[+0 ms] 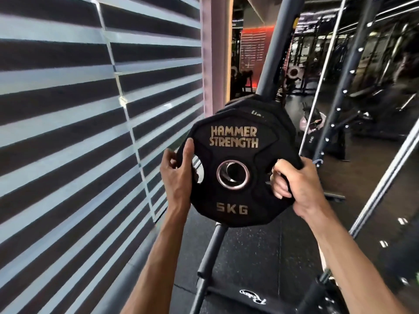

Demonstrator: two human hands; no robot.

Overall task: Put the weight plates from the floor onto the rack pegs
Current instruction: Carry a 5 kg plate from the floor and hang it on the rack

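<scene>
A black weight plate (238, 168) marked 5 KG is hanging in the air before the stacked plates (267, 112) on the rack (275, 53). The left hand (176, 175) and right hand (297, 189) are gripping its side edges, fingers curled through the openings. Dark rubber flooring (247, 252) is lying below; striped blinds (79, 109) are covering the left wall.

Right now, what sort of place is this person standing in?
Almost certainly a gym. Both hands hold a black 5 kg weight plate, more plates hang behind it, and steel rack uprights with rows of holes stand over a dark rubber floor.
</scene>
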